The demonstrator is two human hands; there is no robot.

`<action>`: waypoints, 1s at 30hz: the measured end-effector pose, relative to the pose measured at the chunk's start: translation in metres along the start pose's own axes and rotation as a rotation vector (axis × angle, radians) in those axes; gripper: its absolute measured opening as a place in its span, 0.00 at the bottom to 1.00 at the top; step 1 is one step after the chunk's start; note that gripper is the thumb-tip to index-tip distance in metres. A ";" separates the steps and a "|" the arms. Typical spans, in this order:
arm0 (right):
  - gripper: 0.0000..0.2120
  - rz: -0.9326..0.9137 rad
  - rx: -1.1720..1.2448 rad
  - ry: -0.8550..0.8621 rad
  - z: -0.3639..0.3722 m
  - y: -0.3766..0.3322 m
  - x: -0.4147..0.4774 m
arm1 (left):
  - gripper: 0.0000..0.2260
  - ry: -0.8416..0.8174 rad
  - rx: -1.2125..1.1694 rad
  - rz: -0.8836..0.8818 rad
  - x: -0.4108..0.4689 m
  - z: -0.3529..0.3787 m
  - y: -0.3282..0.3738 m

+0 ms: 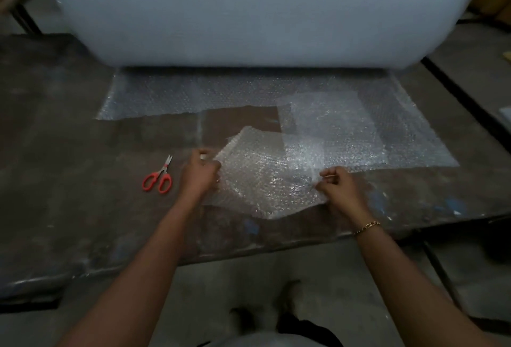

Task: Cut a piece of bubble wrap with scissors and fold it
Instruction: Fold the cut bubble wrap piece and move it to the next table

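Your left hand [200,172] pinching the bubble wrap piece [262,178] at its 9 o'clock edge, fingers curled, your right hand [338,185] pinching the 3 o'clock edge, piece on worktop [55,125] between them, scissors [158,176] flat at 9 o'clock of left hand, roll [262,9] at 12 o'clock

A dark, scratched table [55,125] is standing on a gray floor [235,277]. A gold bracelet [367,227] is shining.
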State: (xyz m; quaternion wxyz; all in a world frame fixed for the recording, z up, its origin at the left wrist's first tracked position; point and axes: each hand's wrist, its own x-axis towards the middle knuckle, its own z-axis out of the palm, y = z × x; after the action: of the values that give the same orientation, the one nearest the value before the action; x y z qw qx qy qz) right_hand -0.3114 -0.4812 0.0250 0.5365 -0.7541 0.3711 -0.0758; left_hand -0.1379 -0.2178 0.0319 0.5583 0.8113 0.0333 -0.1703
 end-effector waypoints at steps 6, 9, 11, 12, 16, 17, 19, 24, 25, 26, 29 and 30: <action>0.09 -0.015 0.191 -0.066 0.016 -0.038 -0.010 | 0.13 0.031 -0.271 -0.009 -0.003 -0.041 0.026; 0.08 -0.111 0.184 -0.083 0.014 -0.075 -0.005 | 0.12 0.028 -0.305 0.047 0.000 -0.055 0.048; 0.07 -0.189 0.198 -0.102 0.010 -0.103 -0.002 | 0.13 0.047 -0.341 0.106 0.001 -0.061 0.068; 0.08 -0.236 0.213 -0.104 0.008 -0.117 -0.001 | 0.13 0.064 -0.369 0.141 0.000 -0.064 0.078; 0.08 -0.418 0.254 -0.079 -0.005 -0.151 -0.006 | 0.13 0.166 -0.428 0.315 -0.018 -0.077 0.103; 0.08 -0.453 0.249 -0.077 -0.010 -0.152 -0.010 | 0.14 0.180 -0.438 0.356 -0.024 -0.079 0.103; 0.09 -0.496 0.224 -0.096 -0.018 -0.142 -0.020 | 0.14 0.174 -0.456 0.396 -0.035 -0.081 0.090; 0.07 -0.411 0.149 -0.203 -0.009 -0.069 -0.033 | 0.14 0.034 -0.372 0.263 -0.041 -0.079 0.011; 0.06 -0.383 0.132 -0.208 -0.004 -0.052 -0.032 | 0.14 0.020 -0.346 0.215 -0.039 -0.078 -0.006; 0.06 -0.355 0.109 -0.208 0.002 -0.037 -0.030 | 0.15 0.010 -0.313 0.176 -0.036 -0.075 -0.021; 0.07 -0.314 0.028 -0.208 0.014 -0.003 -0.021 | 0.18 -0.036 -0.171 0.110 -0.030 -0.069 -0.057; 0.08 -0.315 -0.016 -0.213 0.017 0.006 -0.019 | 0.19 -0.070 -0.118 0.091 -0.029 -0.068 -0.065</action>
State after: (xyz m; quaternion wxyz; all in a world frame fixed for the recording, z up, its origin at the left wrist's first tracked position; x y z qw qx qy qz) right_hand -0.3190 -0.4569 0.0186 0.5483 -0.8108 0.1904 -0.0757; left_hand -0.1651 -0.1268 0.0052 0.6130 0.7713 -0.0132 -0.1709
